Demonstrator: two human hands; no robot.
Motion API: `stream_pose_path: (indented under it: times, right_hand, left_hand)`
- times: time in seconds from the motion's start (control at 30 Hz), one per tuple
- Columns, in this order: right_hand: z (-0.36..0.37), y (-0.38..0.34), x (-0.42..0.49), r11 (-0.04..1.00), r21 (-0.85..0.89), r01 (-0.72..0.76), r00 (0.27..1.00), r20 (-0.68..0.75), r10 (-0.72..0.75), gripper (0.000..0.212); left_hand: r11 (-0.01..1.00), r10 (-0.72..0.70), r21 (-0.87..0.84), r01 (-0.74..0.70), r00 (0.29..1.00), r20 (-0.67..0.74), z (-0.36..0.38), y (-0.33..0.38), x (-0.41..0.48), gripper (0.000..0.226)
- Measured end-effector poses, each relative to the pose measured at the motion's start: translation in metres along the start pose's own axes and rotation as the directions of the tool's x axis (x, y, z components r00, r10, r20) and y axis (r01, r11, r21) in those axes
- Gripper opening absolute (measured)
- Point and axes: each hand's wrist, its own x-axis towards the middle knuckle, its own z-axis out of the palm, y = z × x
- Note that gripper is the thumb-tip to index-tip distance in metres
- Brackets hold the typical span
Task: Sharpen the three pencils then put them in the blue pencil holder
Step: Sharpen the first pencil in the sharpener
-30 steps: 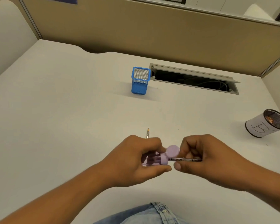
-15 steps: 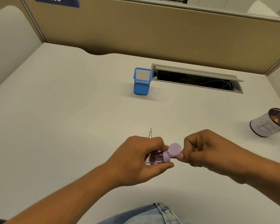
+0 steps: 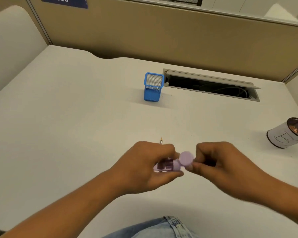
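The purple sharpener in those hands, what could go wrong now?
The left hand grips the purple sharpener and the right hand hides the pencil it seems to be turning into it, so too much twisting might snap the lead. A loose pencil lies just behind the left hand; a bump could roll it away. The blue pencil holder stands far off beside an open cable slot, so a careless drop might land in there.

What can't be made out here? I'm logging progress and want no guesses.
Head view only:
- Pencil in the right hand: hidden by its fingers.
- Pencil on the desk: only its tip clears the left hand.
- Third pencil: unseen.
- Purple sharpener: motion-blurred.
- Blue pencil holder: contents unclear.
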Motion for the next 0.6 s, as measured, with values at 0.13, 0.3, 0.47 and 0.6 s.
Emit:
stream_pose_path:
  times: [0.13, 0.3, 0.47, 0.6]
  right_hand:
    - [-0.006, 0.006, 0.007, 0.876, 0.318, -0.362, 0.913, 0.31, 0.265, 0.043]
    - [-0.012, 0.006, -0.003, 0.997, -0.021, 0.077, 0.997, 0.011, -0.077, 0.014]
    - [-0.015, 0.009, -0.004, 0.573, -0.699, 0.428, 0.775, -0.043, -0.63, 0.02]
    - [-0.009, 0.009, -0.005, 0.49, -0.746, 0.451, 0.687, -0.06, -0.724, 0.032]
  left_hand:
    - [0.981, 0.123, 0.142, -0.13, 0.991, 0.055, -0.001, -0.001, 0.0, 0.019]
    - [0.956, -0.152, -0.245, 0.159, 0.987, 0.049, -0.001, -0.002, -0.003, 0.021]
    - [0.767, -0.28, -0.578, 0.279, 0.956, 0.09, 0.0, 0.001, -0.001, 0.018]
    - [0.772, -0.255, -0.589, 0.239, 0.965, 0.057, 0.002, 0.003, 0.0, 0.02]
